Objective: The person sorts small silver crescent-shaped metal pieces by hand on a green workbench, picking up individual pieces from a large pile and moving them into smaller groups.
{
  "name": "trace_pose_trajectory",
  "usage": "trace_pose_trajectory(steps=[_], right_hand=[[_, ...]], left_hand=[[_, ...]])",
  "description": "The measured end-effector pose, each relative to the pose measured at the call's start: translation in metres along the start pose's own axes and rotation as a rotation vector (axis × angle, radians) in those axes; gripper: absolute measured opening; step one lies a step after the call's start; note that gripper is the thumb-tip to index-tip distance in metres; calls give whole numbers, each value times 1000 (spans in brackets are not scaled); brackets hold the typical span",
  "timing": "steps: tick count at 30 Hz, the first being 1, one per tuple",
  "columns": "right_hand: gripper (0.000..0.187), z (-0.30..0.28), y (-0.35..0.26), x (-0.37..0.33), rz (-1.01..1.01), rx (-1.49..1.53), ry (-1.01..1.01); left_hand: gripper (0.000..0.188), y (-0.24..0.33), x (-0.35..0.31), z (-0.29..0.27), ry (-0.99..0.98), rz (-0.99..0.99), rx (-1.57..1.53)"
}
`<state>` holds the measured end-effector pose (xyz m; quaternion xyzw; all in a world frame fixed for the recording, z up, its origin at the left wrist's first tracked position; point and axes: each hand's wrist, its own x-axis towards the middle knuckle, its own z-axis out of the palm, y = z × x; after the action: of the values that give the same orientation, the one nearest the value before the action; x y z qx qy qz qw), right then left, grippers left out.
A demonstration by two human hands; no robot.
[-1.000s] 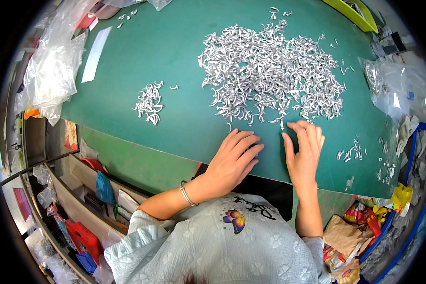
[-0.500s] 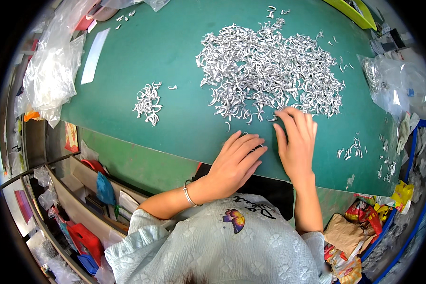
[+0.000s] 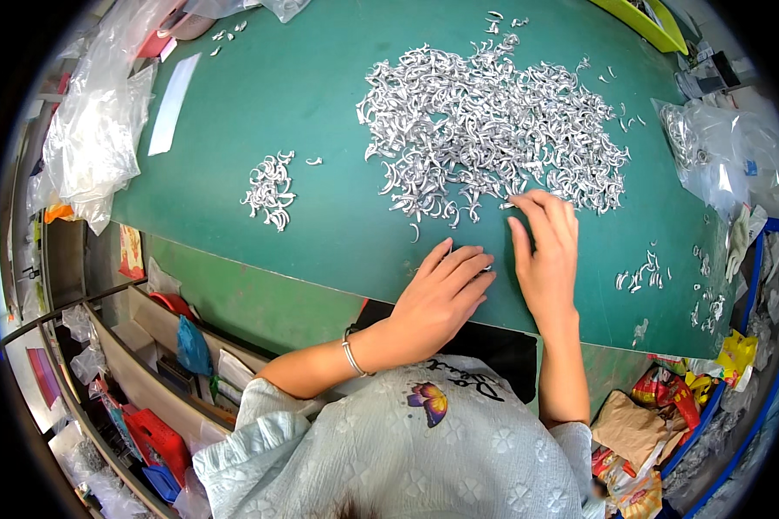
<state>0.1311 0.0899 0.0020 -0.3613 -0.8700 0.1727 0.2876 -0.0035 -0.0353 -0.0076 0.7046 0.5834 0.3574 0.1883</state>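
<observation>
Littering table (image 3: 329,95) beside shelves (image 3: 138,365): silver pieces (image 3: 485,130)

From where the person (image 3: 381,441) works at the green table (image 3: 320,95), a broad heap of curved silver pieces (image 3: 493,125) spreads between twelve and one o'clock, the right hand (image 3: 547,251) at its near edge, forefinger by one piece, thumb apart. The left hand (image 3: 441,301) curls over the table, its underside hidden. A smaller cluster (image 3: 273,195) sits at eleven o'clock, clear plastic bags (image 3: 95,130) at ten, a yellow-green tray (image 3: 653,30) farther off at one.
</observation>
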Motion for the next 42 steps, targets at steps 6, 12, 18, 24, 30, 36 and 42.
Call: trace_pose_trajectory(steps=[6,12,18,24,30,36,42], right_hand=[[15,-10,2,-19,-24,-29,-151],[19,-5,-1,-7,23,3,-50],[13,-6,1,-17,76,-31,-87],[17,-16,-16,-25,162,363,-236],[19,14,-1,0,23,111,-73],[15,-15,8,-31,40,55,-142],[11,-53,41,-66,172,-88,2]], left_hand=[[29,-8,-7,-2,-9,7,-39],[25,-10,-8,0,17,1,-62],[25,-9,-7,-2,39,-24,-114],[29,-8,-7,0,91,-12,-138],[28,0,4,1,-29,37,-3],[24,-11,-2,0,-60,27,49],[24,-8,-2,-1,-16,-44,20]])
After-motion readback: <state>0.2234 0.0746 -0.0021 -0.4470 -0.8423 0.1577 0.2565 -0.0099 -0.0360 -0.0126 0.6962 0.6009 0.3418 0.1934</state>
